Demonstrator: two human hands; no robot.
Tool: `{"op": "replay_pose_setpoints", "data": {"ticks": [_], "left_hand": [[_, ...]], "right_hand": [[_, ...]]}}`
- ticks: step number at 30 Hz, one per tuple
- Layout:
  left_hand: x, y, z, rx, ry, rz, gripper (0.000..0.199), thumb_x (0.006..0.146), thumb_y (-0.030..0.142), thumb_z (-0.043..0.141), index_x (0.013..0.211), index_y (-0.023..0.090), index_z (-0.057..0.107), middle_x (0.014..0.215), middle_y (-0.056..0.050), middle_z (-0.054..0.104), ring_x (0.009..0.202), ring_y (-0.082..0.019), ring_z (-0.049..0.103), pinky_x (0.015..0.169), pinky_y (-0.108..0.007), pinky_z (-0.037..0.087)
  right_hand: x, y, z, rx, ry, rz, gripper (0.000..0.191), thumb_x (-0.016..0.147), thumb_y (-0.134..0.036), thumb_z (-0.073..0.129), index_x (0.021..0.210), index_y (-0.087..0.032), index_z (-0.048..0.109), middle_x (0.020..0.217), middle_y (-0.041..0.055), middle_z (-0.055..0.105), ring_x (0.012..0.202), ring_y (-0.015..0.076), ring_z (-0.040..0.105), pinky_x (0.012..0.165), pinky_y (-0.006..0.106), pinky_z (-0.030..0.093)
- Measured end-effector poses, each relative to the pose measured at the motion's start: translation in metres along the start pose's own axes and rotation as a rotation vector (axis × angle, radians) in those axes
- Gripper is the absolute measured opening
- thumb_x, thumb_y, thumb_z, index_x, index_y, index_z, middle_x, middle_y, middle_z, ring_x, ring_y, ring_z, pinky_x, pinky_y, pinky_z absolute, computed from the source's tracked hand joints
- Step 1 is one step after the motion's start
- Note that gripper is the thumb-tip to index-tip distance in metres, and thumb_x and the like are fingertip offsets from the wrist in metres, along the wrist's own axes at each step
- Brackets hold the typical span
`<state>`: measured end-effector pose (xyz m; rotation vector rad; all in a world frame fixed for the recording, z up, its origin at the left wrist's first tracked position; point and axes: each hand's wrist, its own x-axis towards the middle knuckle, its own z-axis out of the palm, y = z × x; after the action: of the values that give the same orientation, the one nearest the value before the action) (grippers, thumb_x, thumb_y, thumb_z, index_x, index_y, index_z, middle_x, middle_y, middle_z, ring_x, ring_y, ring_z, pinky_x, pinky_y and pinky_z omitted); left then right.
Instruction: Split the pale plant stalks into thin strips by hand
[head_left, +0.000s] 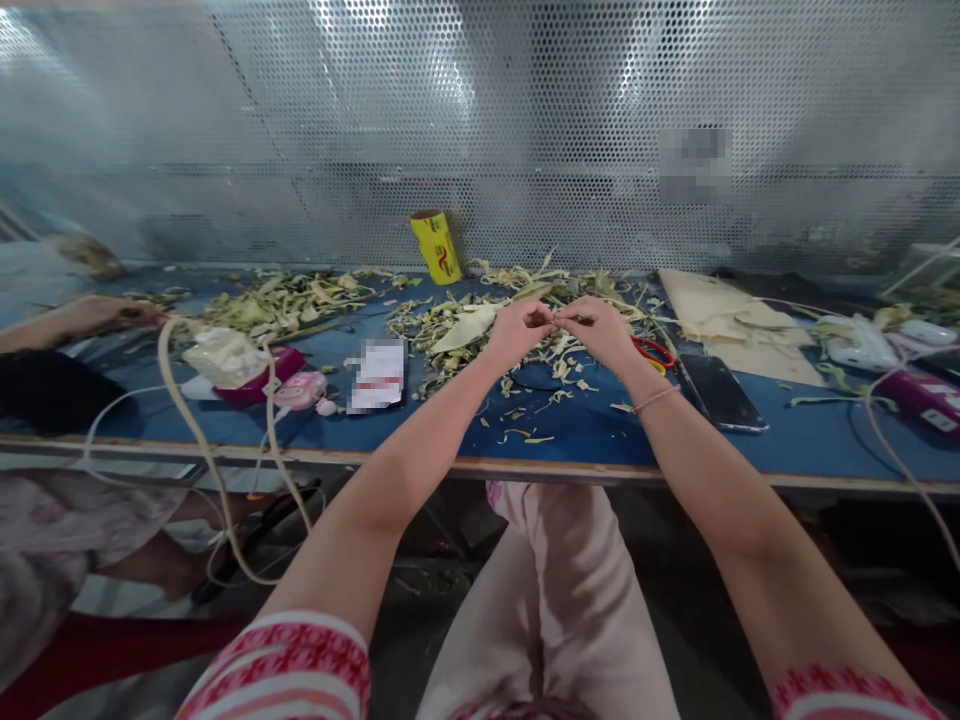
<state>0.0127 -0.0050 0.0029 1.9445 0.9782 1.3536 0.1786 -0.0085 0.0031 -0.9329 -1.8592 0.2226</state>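
Over a pile of pale green, dried-looking plant scraps (450, 335), my left hand (521, 330) and my right hand (596, 325) meet fingertip to fingertip. Both are closed in a pinch. Whatever lies between the fingers is too small to make out. A broad pale leaf-like piece (469, 328) rests on the pile just left of my left hand. Beside my right wrist lie red-handled scissors (654, 352), partly hidden by the arm. Small shreds (559, 398) are scattered on the blue tabletop (555, 440) below my hands.
A yellow tube (436, 248) leans near the perforated metal wall (525, 130). Left are a white printed packet (379, 375), a bag with pale handles (259, 375) and another person's hand (131, 310). Right are a phone (721, 392), brown paper (735, 320) and a purple power bank (922, 400).
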Motion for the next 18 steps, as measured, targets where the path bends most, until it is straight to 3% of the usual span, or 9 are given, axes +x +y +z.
{"op": "replay_pose_setpoints", "data": {"ticks": [4,9,18], "left_hand": [[0.002,-0.004,0.0,-0.094,-0.02,-0.041,0.026,0.059,0.028,0.076,0.069,0.014,0.057,0.062,0.001,0.06,0.058,-0.009,0.055,0.059,-0.023,0.045],[0.005,-0.014,0.001,-0.184,-0.05,-0.014,0.036,0.058,0.04,0.078,0.072,0.014,0.057,0.065,0.0,0.06,0.06,-0.008,0.055,0.059,-0.022,0.045],[0.004,-0.013,-0.003,-0.158,-0.114,0.017,0.026,0.065,0.032,0.074,0.073,0.014,0.057,0.065,0.0,0.058,0.06,-0.008,0.054,0.061,-0.023,0.044]], "right_hand": [[0.0,0.002,0.001,-0.026,0.0,0.018,0.01,0.076,-0.025,0.064,0.074,-0.021,0.073,0.08,0.0053,0.07,0.077,0.0179,0.062,0.071,0.032,0.048],[0.001,0.002,0.002,0.064,-0.021,0.151,0.016,0.076,-0.032,0.062,0.076,-0.019,0.071,0.074,0.0036,0.069,0.068,0.0162,0.059,0.067,0.031,0.047],[0.001,0.002,0.004,0.24,-0.083,0.237,0.02,0.071,-0.04,0.064,0.071,-0.02,0.062,0.062,0.0002,0.06,0.058,0.0133,0.054,0.06,0.029,0.047]]}}
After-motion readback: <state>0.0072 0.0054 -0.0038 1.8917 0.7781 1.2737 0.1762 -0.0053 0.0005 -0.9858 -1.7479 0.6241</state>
